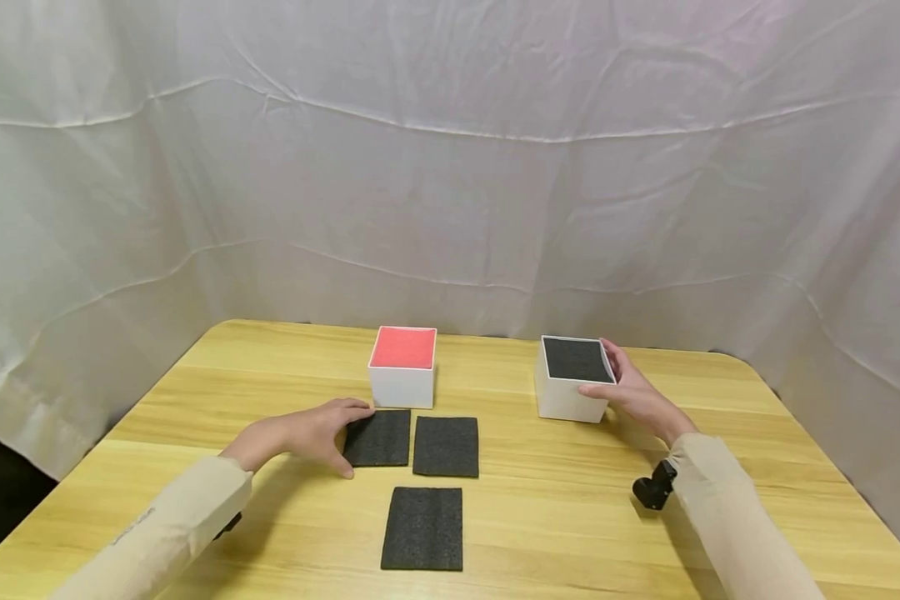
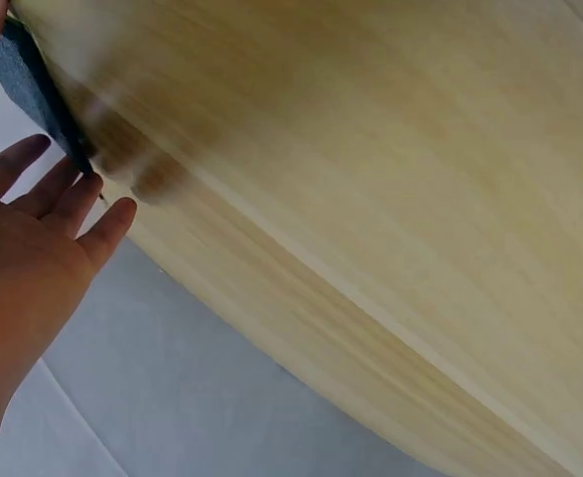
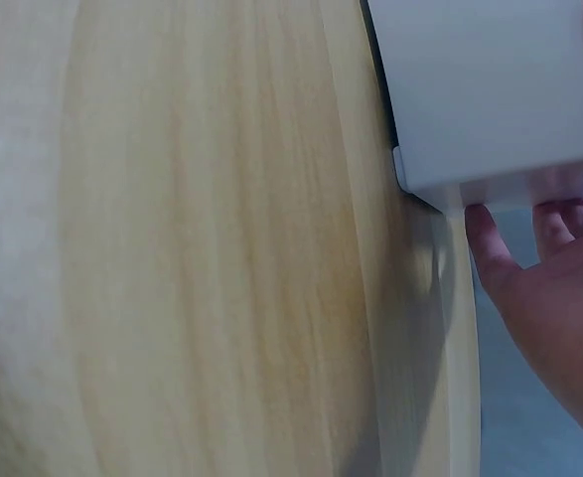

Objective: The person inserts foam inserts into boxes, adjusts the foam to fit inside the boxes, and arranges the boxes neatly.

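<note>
My left hand (image 1: 328,432) lies on the wooden table (image 1: 570,517) with straight fingers touching the left edge of a black foam square (image 1: 378,438). In the left wrist view the same fingers (image 2: 68,194) reach the dark square's edge (image 2: 35,84). A second black square (image 1: 446,447) lies right beside the first, and a third (image 1: 423,528) sits nearer to me. My right hand (image 1: 632,390) grips the right side of a white box with a black foam top (image 1: 570,371), thumb on its front top edge. The right wrist view shows that box's white wall (image 3: 490,89) above the fingers (image 3: 490,243).
A white box with a red foam top (image 1: 402,367) stands just behind the two side-by-side squares. A creased white cloth backdrop (image 1: 450,167) closes off the back and sides. The table's rounded corners lie at the far left and far right.
</note>
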